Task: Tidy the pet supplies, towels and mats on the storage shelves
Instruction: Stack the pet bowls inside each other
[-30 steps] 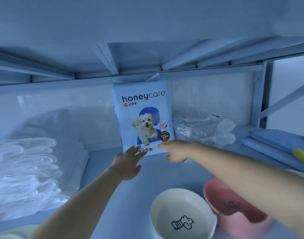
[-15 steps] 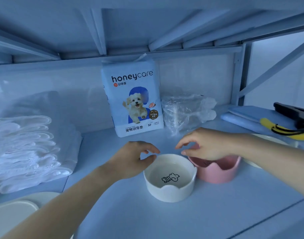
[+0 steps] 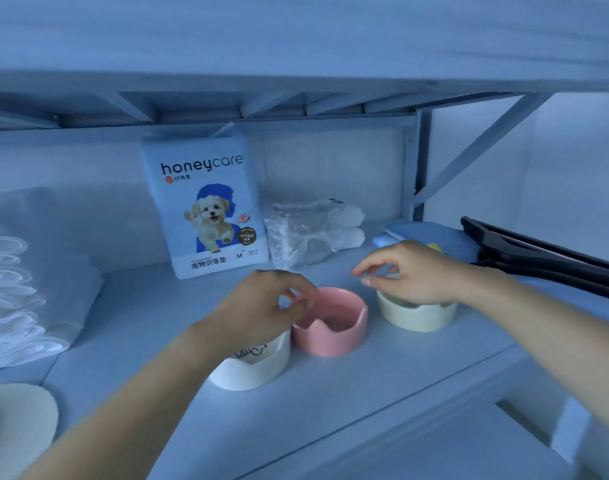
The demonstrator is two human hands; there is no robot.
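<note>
1. L hand (image 3: 261, 308): fingers loosely curled, nothing pinched, over white bowl (image 3: 251, 370) & pink bowl (image 3: 330, 336), mid shelf (image 3: 150, 306).
2. R hand (image 3: 412, 275): loosely curled, holds nothing, over cream bowl (image 3: 415, 317), just right of pink.
3. honeycare pad pack (image 3: 206, 202) upright at shelf back edge; towels (image 3: 29, 271) stacked at left end.

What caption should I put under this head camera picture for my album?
Left hand over the white bowl, right hand over the cream bowl, pink bowl between them, pad pack behind.

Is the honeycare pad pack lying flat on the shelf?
No, the honeycare pack stands upright at the back of the shelf, behind the pink bowl.
</note>
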